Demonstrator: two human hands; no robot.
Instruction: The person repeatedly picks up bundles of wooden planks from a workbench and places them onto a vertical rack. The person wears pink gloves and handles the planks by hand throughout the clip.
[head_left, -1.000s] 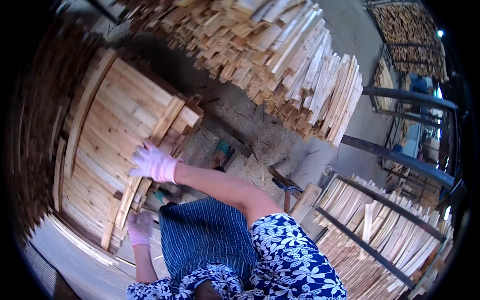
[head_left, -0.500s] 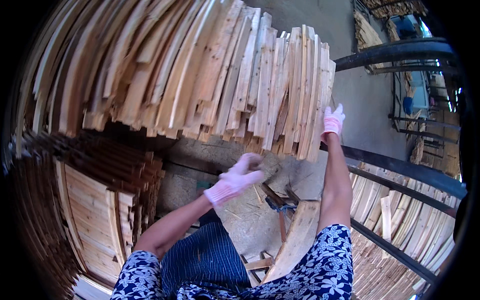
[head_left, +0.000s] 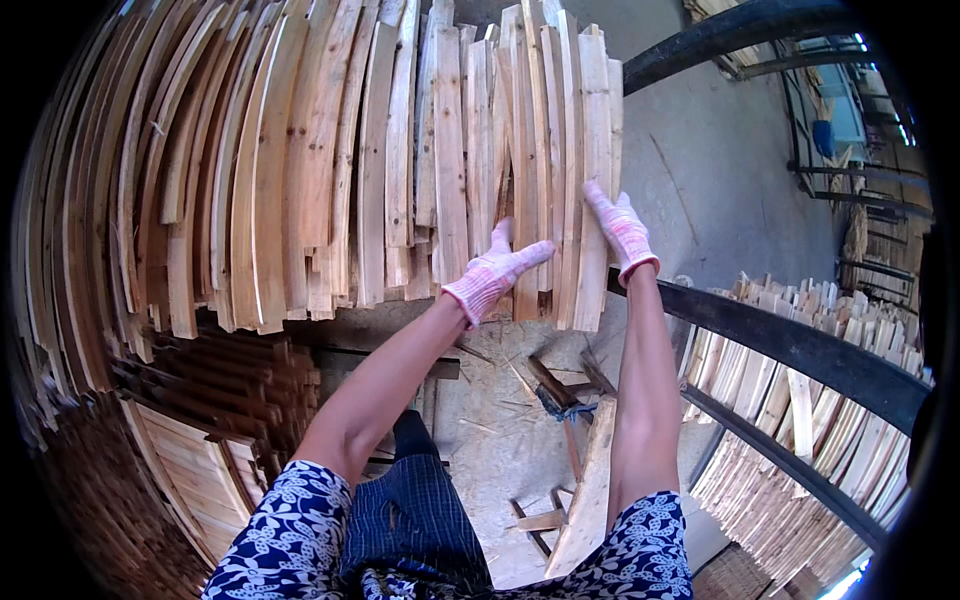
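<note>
A long row of pale wooden slats [head_left: 345, 150], standing on edge side by side, fills the upper left and middle. My left hand [head_left: 495, 272], in a white and pink knitted glove, lies against the near ends of the slats towards the row's right end. Its thumb and fingers are spread. My right hand [head_left: 622, 235], gloved alike, touches the outermost slat [head_left: 591, 270] at the right end, its fingers stretched and apart. Neither hand has a slat lifted out of the row. The undersides of both hands are hidden.
Dark metal bars [head_left: 780, 335] run along the right side, beside another stack of slats [head_left: 800, 420]. A wooden plank [head_left: 585, 500] leans near my right forearm. Lower left stands a stack of boards [head_left: 190, 470]. Wood scraps litter the concrete floor [head_left: 480, 400].
My left hand has moved up from below the row onto the slats. My right hand has shifted left and slightly down along the end slat. The whole view has shifted too.
</note>
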